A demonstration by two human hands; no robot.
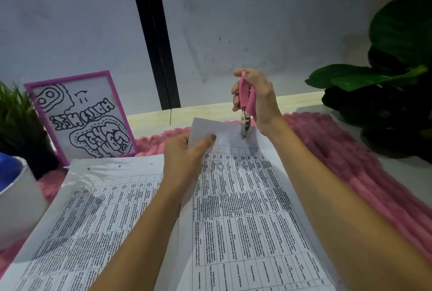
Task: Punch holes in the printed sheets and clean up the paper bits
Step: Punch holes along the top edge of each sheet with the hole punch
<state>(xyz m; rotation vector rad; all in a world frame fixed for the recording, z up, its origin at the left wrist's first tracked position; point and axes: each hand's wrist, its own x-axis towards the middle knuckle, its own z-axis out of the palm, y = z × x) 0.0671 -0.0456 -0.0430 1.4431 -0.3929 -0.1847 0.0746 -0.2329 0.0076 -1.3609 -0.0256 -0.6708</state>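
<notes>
Far left there's a white cup (21, 197) and a pink-framed doodle (79, 120). In front of them, one printed sheet (93, 208) lies flat with a few holes along its top edge. Your left hand (182, 157) pinches the top-left corner of the second sheet (245, 197), thumb on top, lifting that end. Your right hand (259, 98) is wrapped tight round the pink hole punch (246, 103), its metal tip biting that sheet's top edge. A pink knit blanket (339, 150) sits under it all, with a leafy plant (385, 68) off right.
</notes>
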